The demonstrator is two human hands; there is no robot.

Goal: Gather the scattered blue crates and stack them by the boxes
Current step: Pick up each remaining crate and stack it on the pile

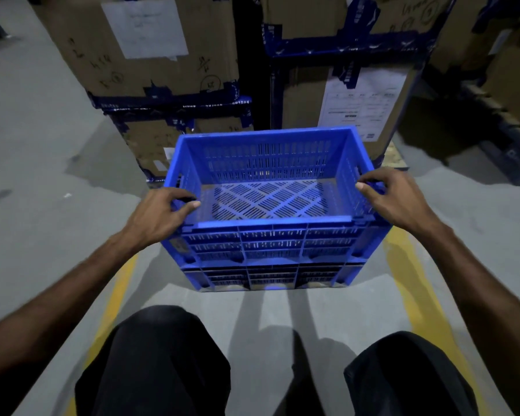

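Gleaming blue crate (pixel 270 175) — slotted (empty)

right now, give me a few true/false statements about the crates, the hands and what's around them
1. Both hands grip the top blue crate by its side rims. True: the left hand and the right hand each curl over a side.
2. The top crate is full of parcels. False: it is empty, and its slotted floor shows.
3. It sits on another blue crate. True.
4. The cardboard boxes stand behind the person. False: they stand ahead, beyond the crates.
5. Red lines mark the floor. False: the floor lines are yellow.
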